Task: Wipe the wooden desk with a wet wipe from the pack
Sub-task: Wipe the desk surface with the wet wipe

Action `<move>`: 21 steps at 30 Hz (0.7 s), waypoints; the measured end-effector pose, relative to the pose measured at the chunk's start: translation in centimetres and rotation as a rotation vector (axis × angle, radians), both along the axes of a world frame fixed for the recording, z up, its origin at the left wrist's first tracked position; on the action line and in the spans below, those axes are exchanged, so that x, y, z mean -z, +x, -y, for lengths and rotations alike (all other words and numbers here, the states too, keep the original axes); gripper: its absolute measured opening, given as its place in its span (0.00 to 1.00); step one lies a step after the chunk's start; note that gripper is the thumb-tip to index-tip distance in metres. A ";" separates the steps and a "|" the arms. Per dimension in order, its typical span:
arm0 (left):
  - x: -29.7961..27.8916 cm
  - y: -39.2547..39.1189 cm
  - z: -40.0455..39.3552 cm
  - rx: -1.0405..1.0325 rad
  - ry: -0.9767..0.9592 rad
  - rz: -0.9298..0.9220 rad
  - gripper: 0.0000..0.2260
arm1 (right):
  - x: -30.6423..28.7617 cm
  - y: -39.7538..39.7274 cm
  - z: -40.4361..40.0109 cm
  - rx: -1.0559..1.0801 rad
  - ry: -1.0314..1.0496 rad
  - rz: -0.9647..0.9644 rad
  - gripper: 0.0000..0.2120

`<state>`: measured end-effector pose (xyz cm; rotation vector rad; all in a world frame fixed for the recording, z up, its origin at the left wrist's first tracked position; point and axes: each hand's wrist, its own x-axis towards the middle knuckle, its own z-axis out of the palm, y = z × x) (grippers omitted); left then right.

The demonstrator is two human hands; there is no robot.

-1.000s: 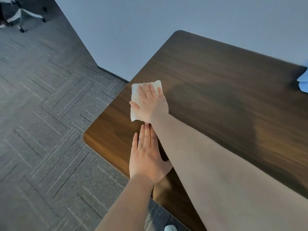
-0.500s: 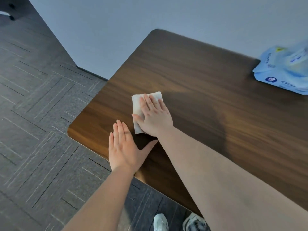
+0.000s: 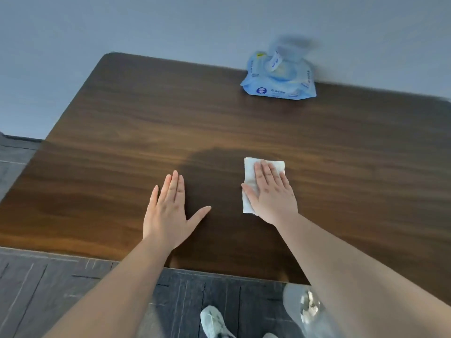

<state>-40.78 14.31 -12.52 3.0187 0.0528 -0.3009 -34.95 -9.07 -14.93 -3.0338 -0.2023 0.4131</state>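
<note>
Wet wipe (image 3: 264, 168): one, white, folded to a rough rectangle, lying flat on the wooden desk (image 3: 122, 147) right of centre, towards the near edge. One pack (image 3: 279, 80), pale blue, lid flap raised and blurred, sits at the far edge, well apart from the wipe. Two hands in view. Right hand (image 3: 272, 193) lies palm-down on the wipe, fingers extended and pressed flat, not curled round it. Left hand (image 3: 170, 211) rests flat on bare wood beside it, fingers together, thumb spread, holding nothing. Desk shows a darker patch between and beyond the hands.
</note>
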 end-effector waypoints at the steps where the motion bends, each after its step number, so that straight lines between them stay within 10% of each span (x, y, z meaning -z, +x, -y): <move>1: 0.0 0.4 1.6 0.037 -0.010 -0.007 0.41 | -0.1 -0.3 1.7 0.031 -0.013 -0.003 0.35; 21: 1.5 3.6 31.1 0.634 -0.096 0.025 0.40 | -0.2 -6.8 36.2 0.718 -0.076 0.018 0.35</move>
